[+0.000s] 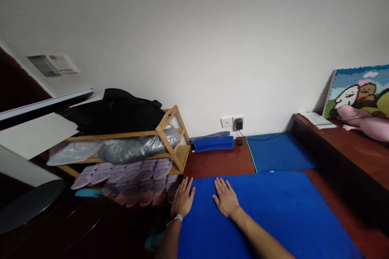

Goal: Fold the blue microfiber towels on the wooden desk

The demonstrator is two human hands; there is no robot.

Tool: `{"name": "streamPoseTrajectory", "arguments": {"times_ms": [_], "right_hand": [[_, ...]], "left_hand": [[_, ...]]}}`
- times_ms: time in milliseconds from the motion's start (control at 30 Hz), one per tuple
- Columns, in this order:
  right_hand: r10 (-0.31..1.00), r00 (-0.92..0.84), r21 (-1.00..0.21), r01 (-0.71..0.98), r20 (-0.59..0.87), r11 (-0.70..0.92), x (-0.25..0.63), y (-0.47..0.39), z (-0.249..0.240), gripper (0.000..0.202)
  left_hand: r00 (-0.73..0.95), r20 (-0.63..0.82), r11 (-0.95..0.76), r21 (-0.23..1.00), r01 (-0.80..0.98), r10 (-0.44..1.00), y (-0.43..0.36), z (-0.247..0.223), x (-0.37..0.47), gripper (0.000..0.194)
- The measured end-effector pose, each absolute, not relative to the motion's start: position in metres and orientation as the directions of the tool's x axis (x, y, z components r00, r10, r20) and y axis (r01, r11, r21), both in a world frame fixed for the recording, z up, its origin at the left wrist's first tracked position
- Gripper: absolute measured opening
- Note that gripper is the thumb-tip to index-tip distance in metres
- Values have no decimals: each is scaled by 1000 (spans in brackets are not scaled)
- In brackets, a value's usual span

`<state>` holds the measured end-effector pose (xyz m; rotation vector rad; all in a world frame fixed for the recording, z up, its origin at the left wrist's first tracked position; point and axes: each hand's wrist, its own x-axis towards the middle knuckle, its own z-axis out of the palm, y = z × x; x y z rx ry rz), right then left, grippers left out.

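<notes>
A large blue cloth (pixel 273 206) lies spread over a reddish-brown wooden surface (pixel 219 164). My left hand (pixel 183 197) is at the cloth's left edge, fingers extended, with a band on the wrist. Flat on the cloth near its far edge rests my right hand (pixel 225 197), its fingers slightly apart. Neither hand grips anything. Beyond them, a folded blue cloth (pixel 213 144) sits against the wall, and a smaller blue cloth with a green edge (pixel 278 151) lies flat to its right.
On the left stands a wooden rack (pixel 179 156) with a black bag (pixel 118 113), plastic-wrapped items and several slippers (pixel 147 170). A black plug (pixel 239 124) is in the wall socket. At right, a raised ledge (pixel 361 145) holds a pink plush toy (pixel 369 123) and a picture.
</notes>
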<state>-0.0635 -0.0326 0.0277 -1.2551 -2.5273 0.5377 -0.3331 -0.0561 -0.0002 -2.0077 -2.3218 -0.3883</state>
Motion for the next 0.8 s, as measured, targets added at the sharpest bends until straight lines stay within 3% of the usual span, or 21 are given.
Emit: {"name": "streamPoseTrajectory", "arguments": {"times_ms": [233, 433, 800], "right_hand": [[931, -359, -278, 889, 71, 364, 125, -12, 2, 63], [999, -30, -125, 992, 15, 32, 295, 20, -17, 74], [999, -18, -109, 994, 43, 23, 326, 30, -34, 73]], "left_hand": [[-143, 200, 112, 157, 981, 969, -55, -1, -333, 58], [-161, 214, 126, 167, 978, 963, -52, -5, -336, 59], [-168, 176, 140, 160, 977, 970, -52, 0, -334, 60]]}}
